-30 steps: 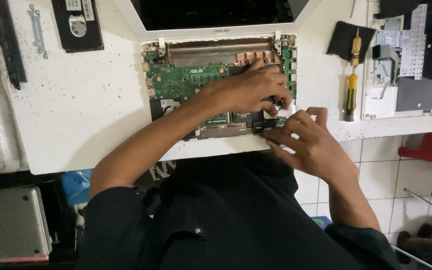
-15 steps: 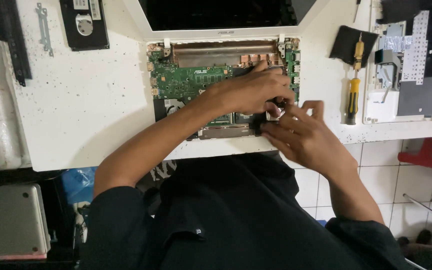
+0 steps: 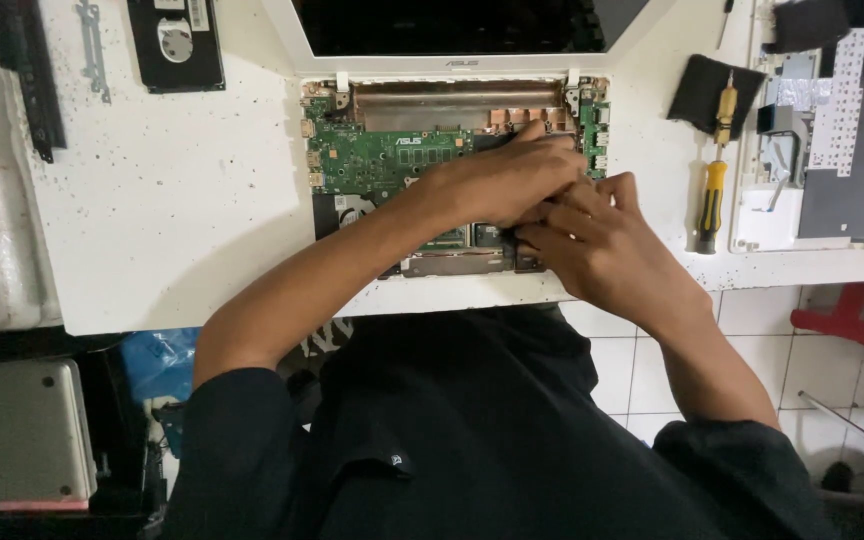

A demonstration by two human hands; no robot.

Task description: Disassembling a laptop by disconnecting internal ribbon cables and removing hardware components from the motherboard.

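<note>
Both hands rest on the green circuit board; left hand and right hand curled, grip unclear

We see both hands crowded over the right half of the opened laptop: our left hand lies across the board, our right hand touches it from the right, leaving no gap between them. The board's left half lies uncovered. Left of the laptop, bare table gives wide room, up to the black cover and strip at the far edge. Rightward, a screwdriver, cloth and tray narrow the way.
</note>
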